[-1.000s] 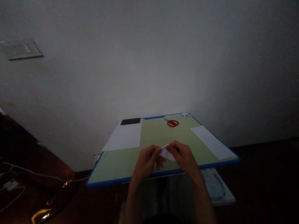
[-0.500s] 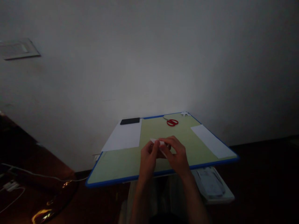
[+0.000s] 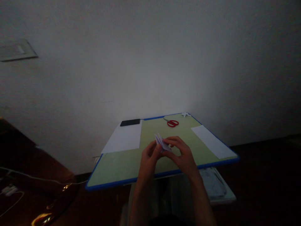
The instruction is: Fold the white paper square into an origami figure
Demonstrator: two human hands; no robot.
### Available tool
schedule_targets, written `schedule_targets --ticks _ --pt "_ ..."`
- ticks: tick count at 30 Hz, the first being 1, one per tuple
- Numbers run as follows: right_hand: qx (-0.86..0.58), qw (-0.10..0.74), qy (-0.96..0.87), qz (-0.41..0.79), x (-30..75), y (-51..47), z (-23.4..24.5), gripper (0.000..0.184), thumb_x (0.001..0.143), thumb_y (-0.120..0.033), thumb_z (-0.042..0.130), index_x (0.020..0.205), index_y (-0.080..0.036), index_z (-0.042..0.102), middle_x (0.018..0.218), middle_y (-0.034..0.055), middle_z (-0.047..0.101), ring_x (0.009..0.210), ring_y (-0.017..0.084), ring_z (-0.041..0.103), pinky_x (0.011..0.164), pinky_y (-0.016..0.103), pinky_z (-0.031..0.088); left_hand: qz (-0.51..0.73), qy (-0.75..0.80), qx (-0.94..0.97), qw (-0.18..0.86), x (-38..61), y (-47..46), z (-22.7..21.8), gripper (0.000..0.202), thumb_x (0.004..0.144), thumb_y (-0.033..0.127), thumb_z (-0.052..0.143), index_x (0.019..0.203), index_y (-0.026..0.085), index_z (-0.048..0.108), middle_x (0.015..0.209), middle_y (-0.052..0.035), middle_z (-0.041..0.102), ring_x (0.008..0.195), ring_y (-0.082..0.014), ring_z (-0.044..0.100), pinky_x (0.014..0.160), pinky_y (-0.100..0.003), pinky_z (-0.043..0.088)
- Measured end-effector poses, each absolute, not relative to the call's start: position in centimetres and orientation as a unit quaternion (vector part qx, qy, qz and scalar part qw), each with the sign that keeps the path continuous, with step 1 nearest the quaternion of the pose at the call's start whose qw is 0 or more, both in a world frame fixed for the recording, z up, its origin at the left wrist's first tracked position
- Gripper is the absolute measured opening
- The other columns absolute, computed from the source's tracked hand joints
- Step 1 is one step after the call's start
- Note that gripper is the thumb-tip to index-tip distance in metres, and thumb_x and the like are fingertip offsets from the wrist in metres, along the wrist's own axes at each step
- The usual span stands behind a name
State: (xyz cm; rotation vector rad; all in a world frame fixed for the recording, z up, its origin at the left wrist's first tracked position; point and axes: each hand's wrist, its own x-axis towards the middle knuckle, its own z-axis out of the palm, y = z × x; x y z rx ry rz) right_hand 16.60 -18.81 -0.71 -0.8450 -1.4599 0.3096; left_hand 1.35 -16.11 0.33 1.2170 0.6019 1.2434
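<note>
A small folded white paper [image 3: 161,141] stands tilted between my two hands, above the near middle of a green board with a blue rim [image 3: 113,183]. My left hand [image 3: 148,160] pinches its lower left side with thumb and fingers closed on it. My right hand [image 3: 182,155] curls over from the right, fingertips pressed on the same paper. Several folded layers fan out at its upper end.
A white sheet [image 3: 124,138] lies at the board's left, a black phone [image 3: 130,122] at its far end. Red scissors [image 3: 172,123] and a small white paper figure [image 3: 185,115] sit at the far edge. Another white strip [image 3: 211,141] lies on the right. Cables [image 3: 14,188] run over the dark floor on the left.
The paper has been turned from lying low and flat between my hands to standing up with its folds fanned. Both hands moved slightly away from me over the board.
</note>
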Motion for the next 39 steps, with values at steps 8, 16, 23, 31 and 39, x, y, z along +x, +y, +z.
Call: schedule_targets --ticks 8,16,23,31,39 --pt "-0.397 0.693 -0.564 0.21 17.6 -19.0 -0.9 0.019 0.1 -0.035 0.066 0.113 -0.027 0.077 0.116 0.0083 0.07 0.107 0.022 0.068 0.084 0.032 0.06 0.52 0.285 0.53 0.605 0.7 -16.0 -0.3 0.039 0.087 0.041 0.078 0.118 0.016 0.077 0.118 -0.0125 0.078 0.102 -0.0269 0.073 0.084 -0.033 0.059" --pt "-0.357 0.637 -0.64 0.238 17.7 -19.8 -0.2 0.028 0.099 -0.036 0.067 0.126 -0.03 0.072 0.131 0.0079 0.071 0.121 0.025 0.066 0.097 0.039 0.055 0.535 0.275 0.583 0.546 0.9 -16.2 0.4 0.036 0.095 0.044 0.07 0.12 0.019 0.078 0.124 -0.0116 0.077 0.117 -0.0299 0.069 0.106 -0.042 0.053" --pt "-0.373 0.621 -0.629 0.284 17.1 -20.0 -0.1 0.039 0.098 -0.04 0.069 0.135 -0.03 0.067 0.126 0.007 0.074 0.109 0.024 0.069 0.09 0.036 0.051 0.527 0.316 0.606 0.505 0.9 -16.2 0.9 0.033 0.088 0.044 0.078 0.108 0.018 0.078 0.105 -0.0086 0.08 0.096 -0.0264 0.073 0.087 -0.035 0.058" --pt "-0.365 0.618 -0.652 0.244 17.1 -20.1 0.1 0.042 0.093 -0.03 0.075 0.134 -0.03 0.067 0.125 0.007 0.072 0.117 0.025 0.066 0.101 0.041 0.052 0.6 0.355 0.558 0.451 1.5 -16.0 0.5 0.049 0.08 0.038 0.085 0.123 0.023 0.067 0.128 -0.0115 0.07 0.112 -0.0266 0.069 0.088 -0.035 0.058" --pt "-0.341 0.639 -0.673 0.153 16.5 -19.6 -0.1 0.03 0.094 -0.019 0.072 0.12 -0.032 0.074 0.121 0.006 0.073 0.118 0.025 0.067 0.103 0.045 0.055 0.56 0.306 0.463 0.615 1.1 -16.2 0.9 0.053 0.081 0.052 0.083 0.12 0.02 0.068 0.101 -0.0083 0.078 0.091 -0.0219 0.074 0.079 -0.033 0.058"
